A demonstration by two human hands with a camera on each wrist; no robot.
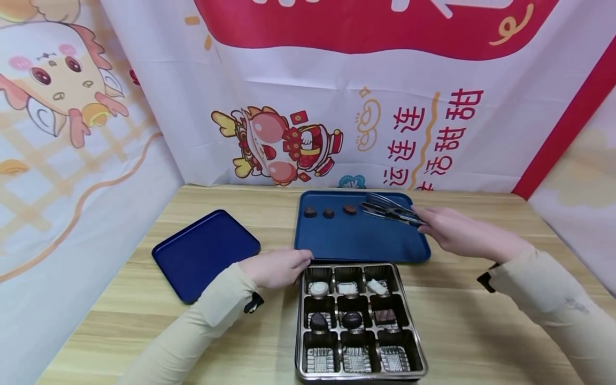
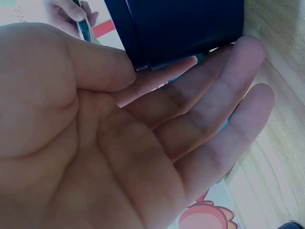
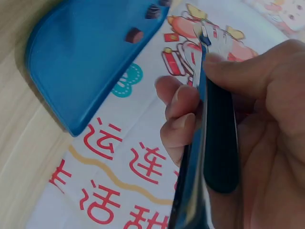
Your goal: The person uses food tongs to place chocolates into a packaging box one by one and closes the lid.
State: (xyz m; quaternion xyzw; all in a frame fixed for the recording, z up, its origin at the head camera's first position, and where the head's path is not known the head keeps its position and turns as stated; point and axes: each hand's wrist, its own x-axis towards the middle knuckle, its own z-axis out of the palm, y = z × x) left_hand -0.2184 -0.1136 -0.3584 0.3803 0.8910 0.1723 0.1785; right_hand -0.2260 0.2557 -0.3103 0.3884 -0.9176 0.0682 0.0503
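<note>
Pale wooden counter [image 1: 481, 321] carries everything before you. Nearest sits a dark plastic compartment tray of chocolates [image 1: 358, 321], six cells filled. Your left hand [image 1: 276, 267] rests flat beside its far left corner, fingers [image 2: 228, 95] straight, holding nothing. Beyond lies a large blue rectangular tray [image 1: 361, 235] with three small brown chocolates [image 1: 329, 213] along its far edge. Your right hand [image 1: 457, 230] grips metal tongs [image 1: 390, 209] over that tray's far right part, fingers [image 3: 183, 119] curled round the handle.

Shiny metal tongs [image 1: 392, 213], glossy blue plastic tray [image 1: 366, 243], wood-grain table [image 1: 481, 326]
</note>
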